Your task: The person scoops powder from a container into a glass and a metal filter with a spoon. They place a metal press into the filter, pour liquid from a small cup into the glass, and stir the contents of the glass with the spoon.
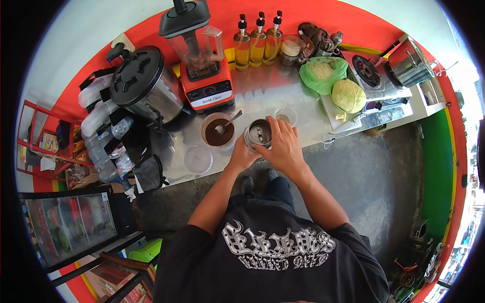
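Observation:
Both hands meet at a small round metal cup with a dark, speckled inside, held just over the counter's front edge. My left hand is wrapped round its lower left side. My right hand grips the right side, with fingers over the rim. Left of the cup stands a tub of brown powder with a metal spoon resting in it. A round translucent lid lies in front of the tub. Behind my right hand is a small clear container, partly hidden.
On the steel counter stand a red blender, a large lidded metal pot and three pump bottles. To the right are a cabbage, a green bag, a knife and a stove.

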Available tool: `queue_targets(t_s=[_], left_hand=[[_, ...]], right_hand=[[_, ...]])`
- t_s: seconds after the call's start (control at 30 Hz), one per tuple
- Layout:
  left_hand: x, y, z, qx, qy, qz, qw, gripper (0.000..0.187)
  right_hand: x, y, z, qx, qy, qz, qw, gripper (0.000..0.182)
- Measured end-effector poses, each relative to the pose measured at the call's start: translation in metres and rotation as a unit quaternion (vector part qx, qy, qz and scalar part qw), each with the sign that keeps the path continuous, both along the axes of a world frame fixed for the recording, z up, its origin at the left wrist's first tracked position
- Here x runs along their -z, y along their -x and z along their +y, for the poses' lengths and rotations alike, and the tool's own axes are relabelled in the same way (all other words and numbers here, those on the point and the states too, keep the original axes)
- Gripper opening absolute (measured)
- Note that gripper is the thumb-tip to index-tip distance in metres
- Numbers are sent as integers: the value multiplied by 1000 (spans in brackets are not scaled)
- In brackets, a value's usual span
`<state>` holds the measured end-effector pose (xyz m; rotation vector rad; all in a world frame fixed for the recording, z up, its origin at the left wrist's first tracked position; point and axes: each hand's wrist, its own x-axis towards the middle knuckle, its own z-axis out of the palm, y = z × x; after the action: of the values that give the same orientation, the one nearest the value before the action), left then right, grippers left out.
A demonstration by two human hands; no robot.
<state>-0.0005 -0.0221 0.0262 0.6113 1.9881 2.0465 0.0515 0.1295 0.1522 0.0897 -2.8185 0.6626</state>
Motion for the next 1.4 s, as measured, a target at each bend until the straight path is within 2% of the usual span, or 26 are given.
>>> queue_targets(t_s=[0.17,0.23,0.3,0.4,0.47,0.53,0.63,0.73,0.8,0.87,0.93,1.07,1.13,1.23,1.4], left_hand=[[-3,3,2,12,-31,-29,999,76],[-10,4,-1,11,0,12,1000,77],[-10,5,1,11,-20,9,1000,77],[-15,5,-1,14,-17,6,1000,78],[-16,5,0,18,6,6,1000,78],[-14,6,1,22,-70,2,997,78],[-14,4,-2,23,-26,2,999,79],[-11,0,0,28,-84,-16,996,79],[-10,-2,-1,29,-72,-19,997,79],[-11,-7,0,29,-62,-23,997,79],[-14,-10,3,26,-110,-46,992,78],[-10,-10,0,33,-84,-43,995,77],[-13,-12,1,25,-130,-68,989,75],[-17,-13,-4,26,-99,-36,994,77],[-15,-14,-9,24,-108,-43,993,77]], right_hand=[[1,4,8,-25,20,-16,999,82],[1,6,12,-28,19,-11,999,81],[-1,5,13,-77,82,15,994,81],[-10,5,22,-111,82,20,990,82],[-8,4,20,-110,94,31,989,81],[-9,2,19,-110,107,43,987,80],[-8,-1,22,-122,123,41,984,75],[5,-2,24,-125,105,59,985,67],[7,-7,25,-110,85,49,989,59],[10,-9,24,-111,92,54,988,57],[13,-8,25,-114,99,62,987,55],[18,-11,24,-107,111,64,986,49],[17,-11,21,-114,105,73,985,48],[16,-15,19,-99,126,71,985,42],[22,-11,19,-93,97,93,987,41]])
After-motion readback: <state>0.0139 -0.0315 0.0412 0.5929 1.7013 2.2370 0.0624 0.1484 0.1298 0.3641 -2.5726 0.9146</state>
